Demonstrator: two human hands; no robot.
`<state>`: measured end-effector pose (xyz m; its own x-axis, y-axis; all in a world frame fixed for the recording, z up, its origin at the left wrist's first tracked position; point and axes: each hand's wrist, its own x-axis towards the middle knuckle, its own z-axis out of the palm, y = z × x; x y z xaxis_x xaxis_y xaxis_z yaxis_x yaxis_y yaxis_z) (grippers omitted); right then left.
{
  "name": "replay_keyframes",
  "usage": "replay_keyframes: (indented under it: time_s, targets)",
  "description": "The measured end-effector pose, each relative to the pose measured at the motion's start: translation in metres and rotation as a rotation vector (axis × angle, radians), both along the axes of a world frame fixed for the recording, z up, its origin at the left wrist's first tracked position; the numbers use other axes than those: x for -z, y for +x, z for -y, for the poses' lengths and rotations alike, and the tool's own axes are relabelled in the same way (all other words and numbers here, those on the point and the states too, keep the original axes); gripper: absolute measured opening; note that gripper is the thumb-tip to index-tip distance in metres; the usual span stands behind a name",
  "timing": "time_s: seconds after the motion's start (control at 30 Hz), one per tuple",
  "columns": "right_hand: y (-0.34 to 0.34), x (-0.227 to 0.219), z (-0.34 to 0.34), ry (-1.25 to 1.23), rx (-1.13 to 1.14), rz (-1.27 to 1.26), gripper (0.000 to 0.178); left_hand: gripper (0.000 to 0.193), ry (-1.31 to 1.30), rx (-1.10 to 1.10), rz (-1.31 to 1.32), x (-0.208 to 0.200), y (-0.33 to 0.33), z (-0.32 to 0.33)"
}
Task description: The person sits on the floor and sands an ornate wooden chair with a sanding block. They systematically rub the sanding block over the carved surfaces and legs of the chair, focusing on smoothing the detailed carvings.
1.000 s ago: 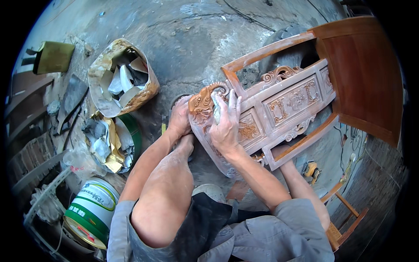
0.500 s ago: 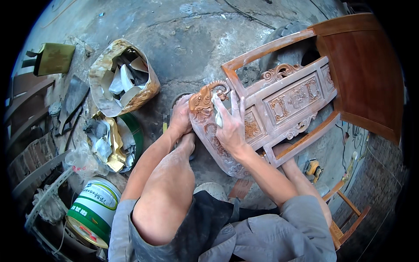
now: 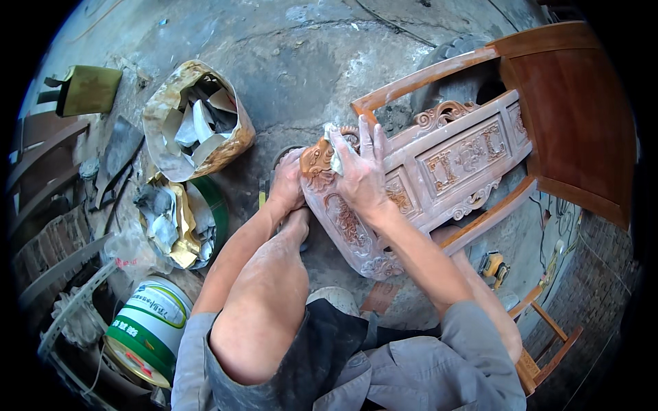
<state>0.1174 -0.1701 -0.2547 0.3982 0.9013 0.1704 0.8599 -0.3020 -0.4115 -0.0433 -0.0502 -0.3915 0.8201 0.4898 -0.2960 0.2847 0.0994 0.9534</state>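
A carved wooden chair (image 3: 411,171) lies tipped over before me, its back panels coated in pale dust and its carved head end (image 3: 317,164) toward me, showing bare orange-brown wood. My left hand (image 3: 286,181) is closed around the left edge of that end, its fingertips partly hidden behind the wood. In my right hand (image 3: 362,179) a folded pale piece of sandpaper (image 3: 335,159) is pressed against the carving by the thumb and forefinger; the other fingers stretch out over the chair, whitened with dust.
On the left stand a stained open container (image 3: 154,130) of scraps, a green-rimmed bucket (image 3: 218,212) of crumpled sheets and a white-green paint bucket (image 3: 147,322). A yellow power tool (image 3: 492,266) lies right, near a wooden frame (image 3: 558,349). The chair's brown seat (image 3: 569,116) rises far right.
My right hand has shifted slightly up and left with the sandpaper, over the top of the carved end. My left hand keeps its hold on the edge.
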Motion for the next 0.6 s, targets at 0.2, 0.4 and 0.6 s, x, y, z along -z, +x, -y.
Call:
replay_keyframes:
  time_s: [0.2,0.4,0.6]
  targets:
    - [0.015,-0.004,0.021,0.042,0.041,0.004,0.063,0.044,0.388,0.124,0.019,-0.014,0.002,-0.006]
    - [0.024,-0.008,0.016,0.021,-0.003,-0.001,0.058,0.043,0.413,0.117,0.027,-0.017,0.001,-0.006]
    - [-0.024,-0.006,0.013,0.051,0.145,-0.141,0.053,0.043,0.356,0.109,0.018,-0.018,0.001,-0.004]
